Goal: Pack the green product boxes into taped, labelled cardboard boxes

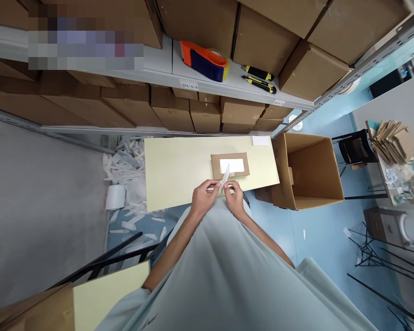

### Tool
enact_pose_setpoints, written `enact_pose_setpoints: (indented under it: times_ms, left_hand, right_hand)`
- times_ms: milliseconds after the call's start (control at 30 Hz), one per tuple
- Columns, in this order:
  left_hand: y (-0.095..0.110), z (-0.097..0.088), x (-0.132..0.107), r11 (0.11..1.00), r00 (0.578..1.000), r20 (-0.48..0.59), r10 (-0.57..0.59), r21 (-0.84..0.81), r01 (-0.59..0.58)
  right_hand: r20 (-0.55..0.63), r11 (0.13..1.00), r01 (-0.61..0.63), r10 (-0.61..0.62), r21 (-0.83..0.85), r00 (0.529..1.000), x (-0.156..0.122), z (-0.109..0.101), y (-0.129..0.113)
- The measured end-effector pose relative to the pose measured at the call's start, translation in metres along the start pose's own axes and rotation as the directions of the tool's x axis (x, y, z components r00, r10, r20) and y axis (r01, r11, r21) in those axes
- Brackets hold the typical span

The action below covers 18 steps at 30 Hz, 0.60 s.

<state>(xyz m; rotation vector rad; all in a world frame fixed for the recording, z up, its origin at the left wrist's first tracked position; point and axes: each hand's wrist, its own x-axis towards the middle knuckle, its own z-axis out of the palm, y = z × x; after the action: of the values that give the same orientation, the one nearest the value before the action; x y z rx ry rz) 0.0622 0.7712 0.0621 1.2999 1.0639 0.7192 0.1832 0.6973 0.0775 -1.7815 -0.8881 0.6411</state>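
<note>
My left hand and my right hand are close together at the front edge of a pale yellow tabletop. Their fingers pinch a thin white strip that looks like paper, its pointed end sticking up between them. Just beyond the fingertips lies a small brown cardboard box with a white label on its upper face. The strip overlaps part of that label. Small white marks show on the box below the label, too fine to make out.
A large open cardboard carton stands right of the table. White paper scraps and a white roll lie to the left. The shelf ahead carries boxes, a tape dispenser and utility knives. A white paper stack sits at the table's back.
</note>
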Motion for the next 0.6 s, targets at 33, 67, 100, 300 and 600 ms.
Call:
enact_pose_setpoints:
  times_ms: [33,67,100,300,600]
  left_hand:
    - [-0.002,0.001,0.001,1.000,1.000,-0.006,0.000,0.009,0.000]
    - [-0.003,0.001,0.001,1.000,1.000,-0.016,-0.005,0.020,0.005]
    - [-0.004,0.002,0.002,0.999,0.999,-0.030,-0.013,0.030,0.014]
    - [-0.013,-0.001,0.006,0.995,0.982,-0.180,-0.060,0.065,0.072]
    - [-0.040,-0.059,0.018,0.974,0.844,-0.490,-0.219,-0.064,0.216]
  right_hand:
    - [-0.007,1.000,-0.003,0.003,-0.006,1.000,0.000,-0.001,0.000]
    - [-0.017,1.000,-0.008,0.008,-0.013,1.000,0.000,-0.002,-0.001]
    - [-0.030,1.000,-0.014,0.014,-0.020,0.999,0.000,-0.003,-0.001]
    - [-0.128,0.997,-0.049,0.042,-0.052,0.991,0.008,-0.020,-0.001]
    - [-0.167,0.994,-0.085,0.074,-0.062,0.983,0.011,-0.051,-0.025]
